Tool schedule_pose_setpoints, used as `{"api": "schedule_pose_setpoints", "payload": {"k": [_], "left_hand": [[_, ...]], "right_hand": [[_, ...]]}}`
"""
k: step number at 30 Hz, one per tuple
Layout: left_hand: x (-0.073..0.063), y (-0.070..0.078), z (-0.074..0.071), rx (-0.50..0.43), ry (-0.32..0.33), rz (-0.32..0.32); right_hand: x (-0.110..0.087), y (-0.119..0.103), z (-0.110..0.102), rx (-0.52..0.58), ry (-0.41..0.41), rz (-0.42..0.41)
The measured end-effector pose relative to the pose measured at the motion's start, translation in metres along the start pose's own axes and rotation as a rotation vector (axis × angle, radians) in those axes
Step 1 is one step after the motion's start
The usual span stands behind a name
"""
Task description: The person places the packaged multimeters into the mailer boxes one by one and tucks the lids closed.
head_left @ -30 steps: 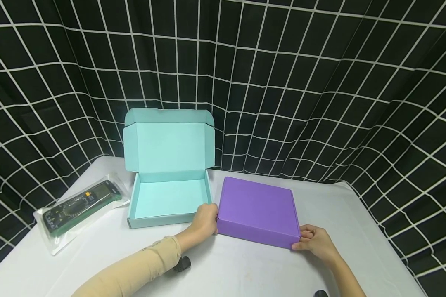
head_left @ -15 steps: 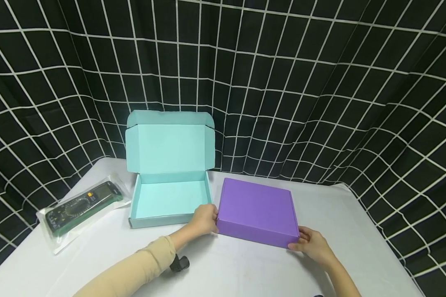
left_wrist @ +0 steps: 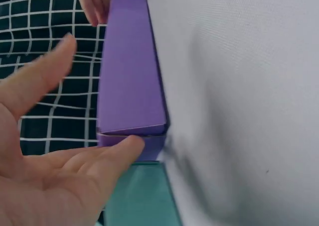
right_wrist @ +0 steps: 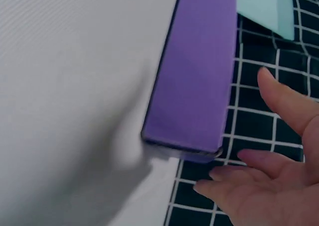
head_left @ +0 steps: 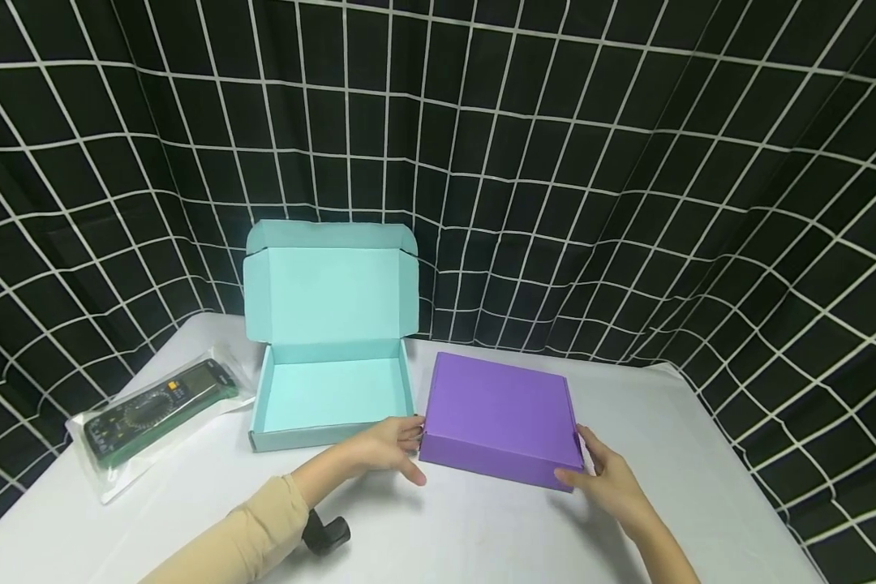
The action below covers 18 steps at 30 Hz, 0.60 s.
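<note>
A closed purple box lies flat on the white table, right of the middle in the head view. At its left side is my left hand, thumb spread away and fingers fairly straight; in the left wrist view a fingertip of this hand is against or very near the box's end. My right hand is at the near right corner with thumb and fingers spread apart. In the right wrist view those fingers look loose beside the purple box, gripping nothing.
A teal box stands with its lid up, just left of the purple one. Farther left lies a multimeter in a clear plastic bag. Black cloth with a white grid hangs behind the table.
Both hands have loosened from the purple box's sides, and their thumbs have spread outward. My left hand has drawn back slightly to the left. The purple box stays nearly in place.
</note>
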<state>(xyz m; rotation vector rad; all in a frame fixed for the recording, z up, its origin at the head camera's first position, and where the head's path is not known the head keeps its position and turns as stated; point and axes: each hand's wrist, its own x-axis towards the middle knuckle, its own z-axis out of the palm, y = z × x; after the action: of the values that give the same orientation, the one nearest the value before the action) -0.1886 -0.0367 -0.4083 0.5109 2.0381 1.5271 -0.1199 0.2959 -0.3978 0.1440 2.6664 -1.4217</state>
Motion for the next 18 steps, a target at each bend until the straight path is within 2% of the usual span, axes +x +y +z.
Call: {"api": "schedule_pose_setpoints", "payload": {"k": [6,8,12,18], "left_hand": [[-0.016,0.0,-0.012,0.088,0.074,0.092],[-0.02,-0.001,-0.018,0.079,0.078,0.101],[-0.028,-0.005,-0.028,0.021,0.071,0.1],[-0.041,-0.016,-0.036,-0.027,0.06,0.098]], "right_hand": [[-0.003,-0.016,0.006,0.098,0.056,-0.096],[-0.004,-0.021,0.011,0.143,0.047,-0.131],[-0.002,-0.031,0.024,0.231,-0.009,-0.178],[0.01,-0.042,0.048,0.398,-0.106,-0.187]]}}
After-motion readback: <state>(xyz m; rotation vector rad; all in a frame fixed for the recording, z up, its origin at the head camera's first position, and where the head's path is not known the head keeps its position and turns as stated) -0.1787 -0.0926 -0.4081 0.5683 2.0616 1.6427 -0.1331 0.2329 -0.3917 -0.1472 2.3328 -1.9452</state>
